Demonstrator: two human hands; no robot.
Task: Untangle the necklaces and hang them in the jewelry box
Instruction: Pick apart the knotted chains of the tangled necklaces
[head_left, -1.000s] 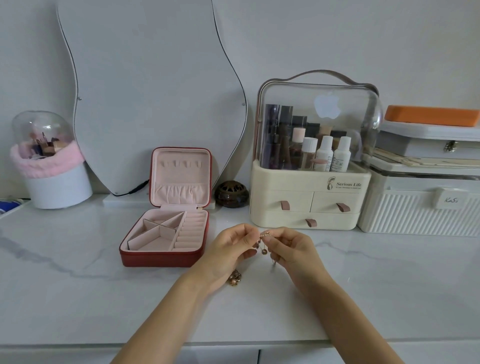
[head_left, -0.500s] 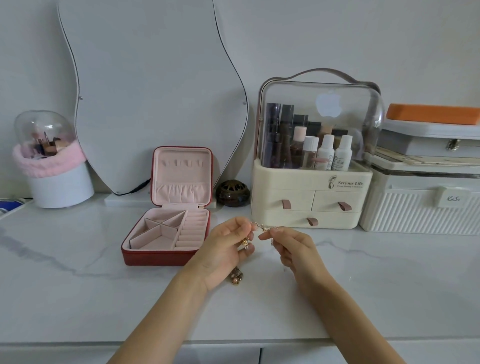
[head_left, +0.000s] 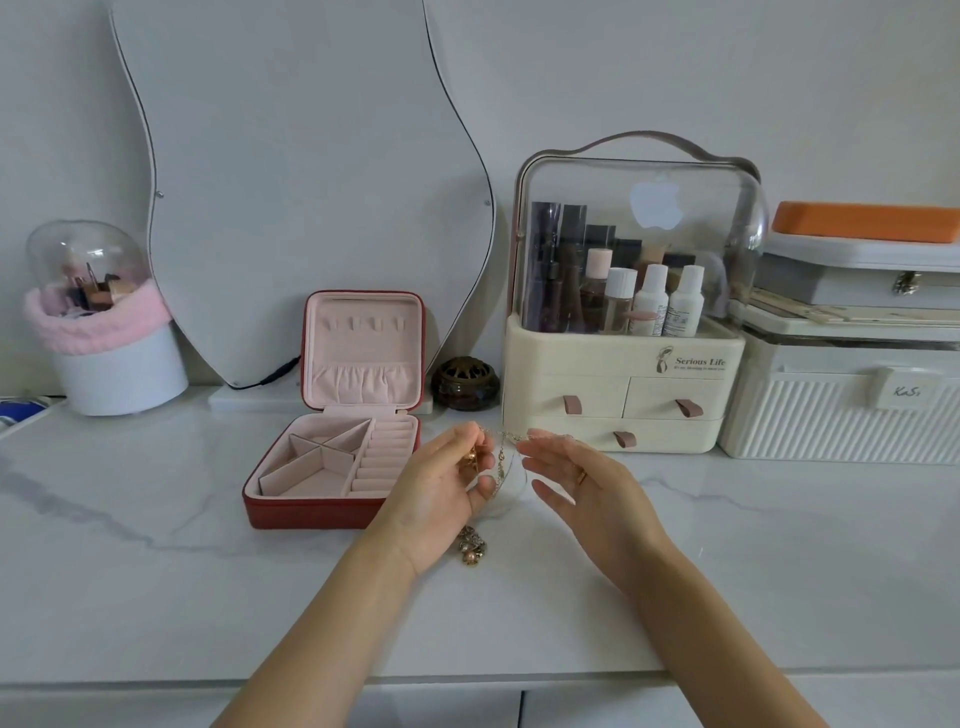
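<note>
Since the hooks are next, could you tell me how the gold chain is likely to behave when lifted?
The gold chain droops between the left hand and right hand, so probably limp. It looks thin, likely light and snag-prone, as more chain lies bunched on the counter.
</note>
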